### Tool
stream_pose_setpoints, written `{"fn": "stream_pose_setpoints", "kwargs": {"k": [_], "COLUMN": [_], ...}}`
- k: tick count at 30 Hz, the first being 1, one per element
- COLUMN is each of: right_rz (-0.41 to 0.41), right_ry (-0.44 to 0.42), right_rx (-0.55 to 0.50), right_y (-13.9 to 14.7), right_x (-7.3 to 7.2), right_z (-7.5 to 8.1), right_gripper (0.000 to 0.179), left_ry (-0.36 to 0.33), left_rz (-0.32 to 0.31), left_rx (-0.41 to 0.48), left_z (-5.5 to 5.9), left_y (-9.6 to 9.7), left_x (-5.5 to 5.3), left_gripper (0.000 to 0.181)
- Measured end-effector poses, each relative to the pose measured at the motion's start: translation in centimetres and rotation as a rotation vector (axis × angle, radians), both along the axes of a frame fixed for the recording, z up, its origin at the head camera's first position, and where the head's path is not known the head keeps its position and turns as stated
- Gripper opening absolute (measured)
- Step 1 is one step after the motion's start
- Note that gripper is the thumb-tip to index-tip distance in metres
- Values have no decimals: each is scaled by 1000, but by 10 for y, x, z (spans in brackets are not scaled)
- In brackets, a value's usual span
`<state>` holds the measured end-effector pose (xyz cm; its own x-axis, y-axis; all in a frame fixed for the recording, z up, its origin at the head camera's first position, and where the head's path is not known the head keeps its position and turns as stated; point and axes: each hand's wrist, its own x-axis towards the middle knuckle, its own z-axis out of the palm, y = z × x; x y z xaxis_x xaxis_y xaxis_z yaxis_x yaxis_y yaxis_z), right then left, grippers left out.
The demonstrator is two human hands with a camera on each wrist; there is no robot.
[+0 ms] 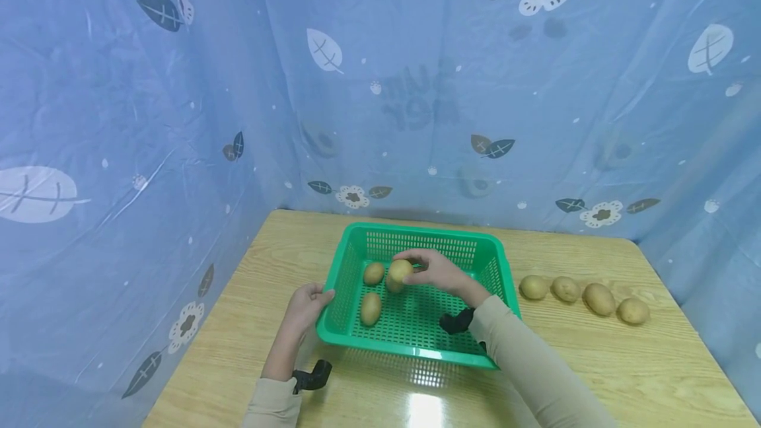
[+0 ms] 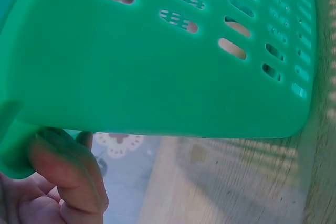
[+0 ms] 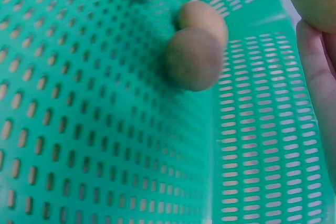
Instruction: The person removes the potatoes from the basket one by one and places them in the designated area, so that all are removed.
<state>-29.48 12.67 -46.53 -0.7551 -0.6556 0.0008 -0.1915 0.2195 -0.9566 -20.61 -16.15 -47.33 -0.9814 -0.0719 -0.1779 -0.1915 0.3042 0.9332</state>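
A green plastic basket (image 1: 410, 351) with slotted sides stands on the table. At its left edge my left hand (image 1: 304, 309) grips the rim, fingers curled under it in the left wrist view. Above the inside of the basket, my right hand (image 1: 440, 273) holds a potato (image 1: 401, 271) between thumb and fingers; part of that potato shows at the upper right of the right wrist view. Three potatoes lie in the basket's left half: one at the back (image 1: 373, 273), one nearer the front (image 1: 370, 309), and one partly hidden behind the held potato (image 1: 394, 284).
Several more potatoes (image 1: 599, 299) lie in a row on the wooden table (image 1: 571, 362), right of the basket. A blue patterned curtain (image 1: 380, 117) hangs behind the table and along its sides. Black camera mounts (image 1: 313, 376) sit on both wrists.
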Motion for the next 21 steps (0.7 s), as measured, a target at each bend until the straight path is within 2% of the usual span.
{"fn": "stream_pose_setpoints", "kwargs": {"k": [6,14,21], "right_rz": [-63,-133,-212], "right_ry": [-27,28,89], "right_rx": [-97,-124,-169], "right_y": [6,18,33], "right_x": [3,11,26], "right_z": [12,28,37], "right_gripper": [52,55,56], "left_ry": [7,-5,1], "left_rz": [-2,-1,1], "left_rx": [5,2,-10], "left_z": [1,2,2], "left_y": [0,0,0], "left_x": [2,2,2], "left_gripper": [34,35,33]}}
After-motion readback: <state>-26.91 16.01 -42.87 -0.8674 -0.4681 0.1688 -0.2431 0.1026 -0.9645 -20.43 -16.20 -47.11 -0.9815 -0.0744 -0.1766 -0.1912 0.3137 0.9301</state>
